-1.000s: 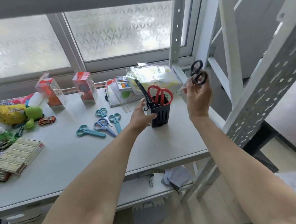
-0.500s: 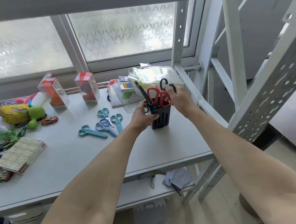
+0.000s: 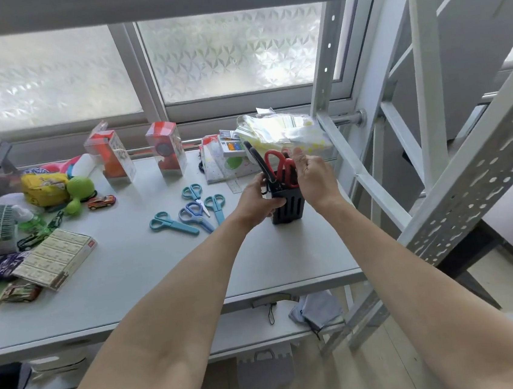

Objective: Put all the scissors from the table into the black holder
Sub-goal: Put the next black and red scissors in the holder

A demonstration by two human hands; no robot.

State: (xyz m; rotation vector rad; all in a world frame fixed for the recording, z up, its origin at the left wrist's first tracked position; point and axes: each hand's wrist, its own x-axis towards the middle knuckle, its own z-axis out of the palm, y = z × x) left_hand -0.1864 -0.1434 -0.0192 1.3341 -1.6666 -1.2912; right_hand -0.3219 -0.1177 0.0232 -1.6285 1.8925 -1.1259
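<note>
The black holder (image 3: 292,209) stands on the grey table (image 3: 149,269), right of centre. My left hand (image 3: 255,202) grips its left side. Red-handled scissors (image 3: 275,164) and a long black handle (image 3: 256,160) stick up out of it. My right hand (image 3: 314,178) is at the holder's top right, fingers curled over the opening. It pinches black scissors that are almost wholly hidden behind the fingers. Several small scissors lie flat to the left of the holder: a teal pair (image 3: 173,224), a blue pair (image 3: 194,214) and more teal ones (image 3: 216,205).
Clear gift boxes (image 3: 166,148), a plastic bag (image 3: 283,133) and stationery stand at the back by the window. Toys, a toy car (image 3: 101,201) and a flat box (image 3: 57,258) fill the left side. White perforated shelf posts (image 3: 470,191) rise at the right.
My right hand came down from high at the right with the black scissors and lowered them into the holder. My left hand stayed on the holder.
</note>
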